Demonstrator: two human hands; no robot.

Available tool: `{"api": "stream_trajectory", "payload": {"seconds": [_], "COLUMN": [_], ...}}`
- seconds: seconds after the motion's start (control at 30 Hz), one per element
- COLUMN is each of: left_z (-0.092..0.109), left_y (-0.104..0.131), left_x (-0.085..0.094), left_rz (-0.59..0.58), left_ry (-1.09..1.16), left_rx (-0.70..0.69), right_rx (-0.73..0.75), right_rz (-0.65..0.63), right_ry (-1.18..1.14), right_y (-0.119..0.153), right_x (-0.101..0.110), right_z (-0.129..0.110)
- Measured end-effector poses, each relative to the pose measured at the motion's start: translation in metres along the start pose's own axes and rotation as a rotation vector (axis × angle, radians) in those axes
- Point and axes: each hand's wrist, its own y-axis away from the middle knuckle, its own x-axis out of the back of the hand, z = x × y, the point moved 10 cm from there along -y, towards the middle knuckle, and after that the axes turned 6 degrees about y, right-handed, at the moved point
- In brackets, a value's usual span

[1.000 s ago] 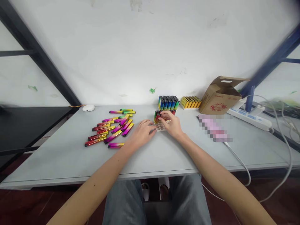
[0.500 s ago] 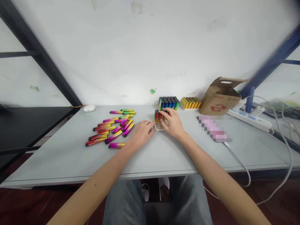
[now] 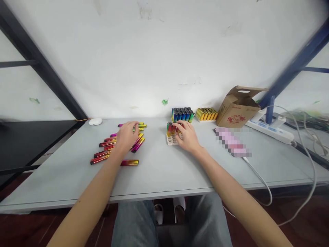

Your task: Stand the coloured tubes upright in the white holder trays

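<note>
My left hand [image 3: 126, 136] is over the loose pile of shiny lighters [image 3: 139, 144] on the left, palm down. Its fingers are bent but apart, holding nothing that I can see; fingertips are close to a green-yellow lighter. At the middle, my right hand [image 3: 188, 136] curls round red-green lighters [image 3: 169, 129] that stand upright in a white tray with holes [image 3: 171, 141]. Thumb and forefinger are at one of these lighters; the hand hides part of the row. Bare holes show at the tray's front. A red-yellow lighter [image 3: 130, 162] lies nearer the table's front edge.
Behind my right hand stands a full block of blue-green lighters [image 3: 183, 115]. Beside it are yellow lighters [image 3: 206, 114] in a tray and an open cardboard box [image 3: 236, 111]. A blurred pink phone [image 3: 232, 141], its cable and a power strip [image 3: 271, 132] lie right. A white case [image 3: 95, 121] sits back left.
My left hand has moved left from the white tray to the pile of loose lighters. My right hand has stayed at the tray. The whole view has shifted slightly.
</note>
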Motion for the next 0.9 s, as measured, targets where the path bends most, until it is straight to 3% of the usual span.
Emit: {"api": "stream_trajectory", "payload": {"seconds": [0.2, 0.3, 0.63, 0.9], "left_z": [-0.077, -0.099, -0.104, -0.104], "left_y": [-0.001, 0.006, 0.012, 0.011], "left_x": [0.011, 0.012, 0.012, 0.01], "left_rz": [-0.179, -0.264, -0.301, -0.319], "left_ry": [-0.083, -0.153, -0.247, -0.223], "left_rx": [0.047, 0.056, 0.193, 0.21], "right_rx": [0.013, 0.007, -0.043, -0.046], "right_rz": [-0.001, 0.012, 0.012, -0.003], "right_ry": [0.005, -0.006, -0.04, -0.059], "right_y": [0.0, 0.0, -0.001, -0.002], "right_x": [0.0, 0.001, 0.0, 0.0], "right_z": [0.0, 0.001, 0.004, 0.004]}}
